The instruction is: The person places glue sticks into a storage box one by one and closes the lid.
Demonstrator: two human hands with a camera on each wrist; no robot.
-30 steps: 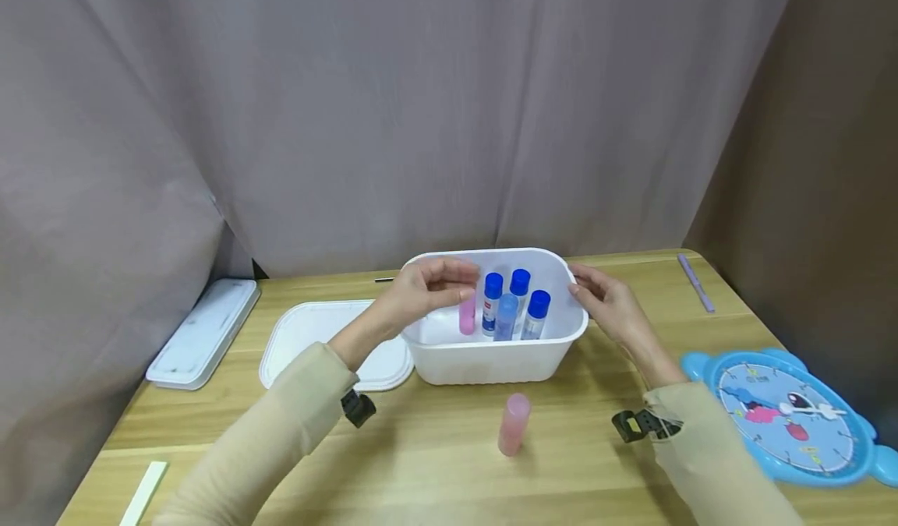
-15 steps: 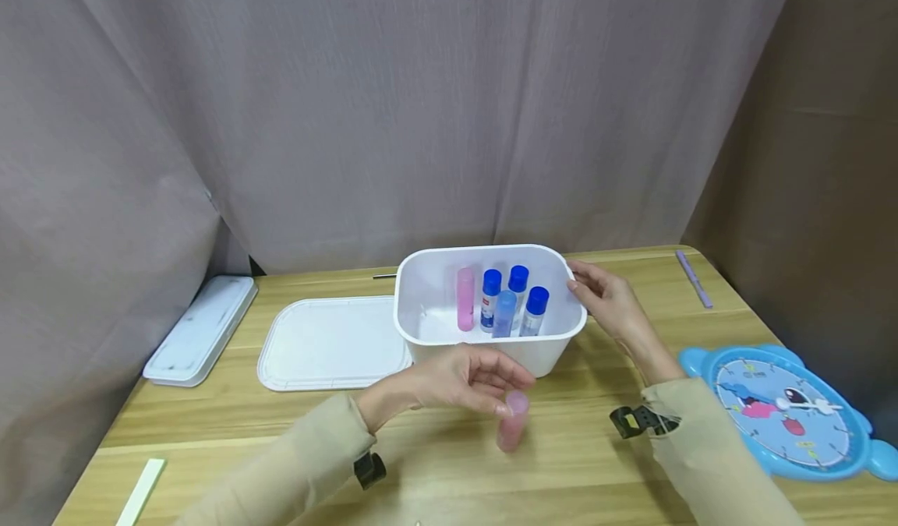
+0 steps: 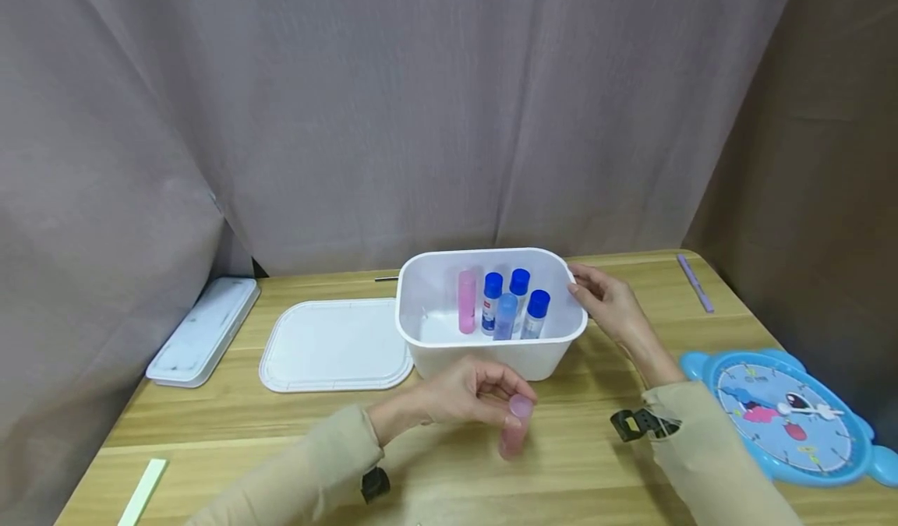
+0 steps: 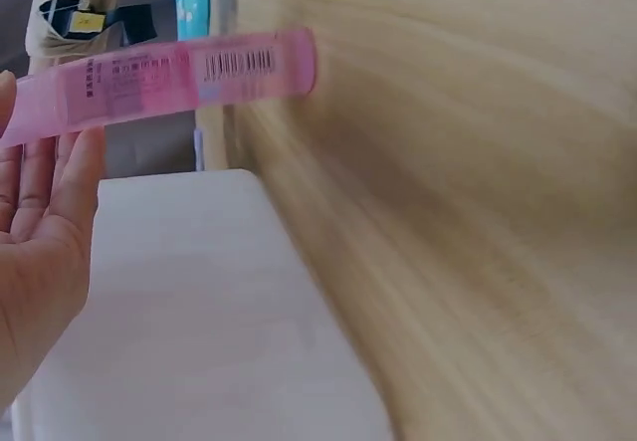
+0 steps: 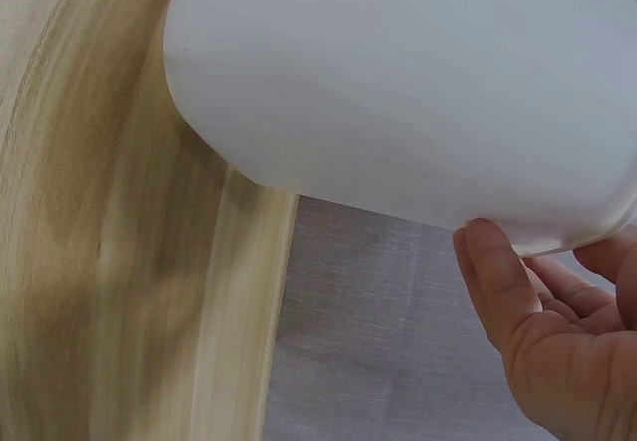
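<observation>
A pink glue stick (image 3: pixel 514 431) stands on the wooden table just in front of a white plastic box (image 3: pixel 491 358). My left hand (image 3: pixel 491 392) pinches its top between thumb and fingers. In the left wrist view the pink glue stick (image 4: pixel 169 81) juts out from my left hand (image 4: pixel 40 212). My right hand (image 3: pixel 602 296) holds the box's right rim, and in the right wrist view its thumb (image 5: pixel 498 277) lies under the rim of the white box (image 5: pixel 398 83). Upright in the box are another pink stick (image 3: pixel 466 300), three blue-capped sticks (image 3: pixel 493 300) and a pale blue one (image 3: pixel 505 315).
The box's white lid (image 3: pixel 335 344) lies flat to its left, with a white flat case (image 3: pixel 203 330) further left by the curtain. A blue toy clock (image 3: pixel 789 417) lies at the right edge, a purple pen (image 3: pixel 694 282) at back right, and a pale strip (image 3: pixel 143 491) at front left.
My left hand let go of a pink stick in the box, came down to the table in front and closed on the top of the second pink stick. My right hand stayed on the rim.
</observation>
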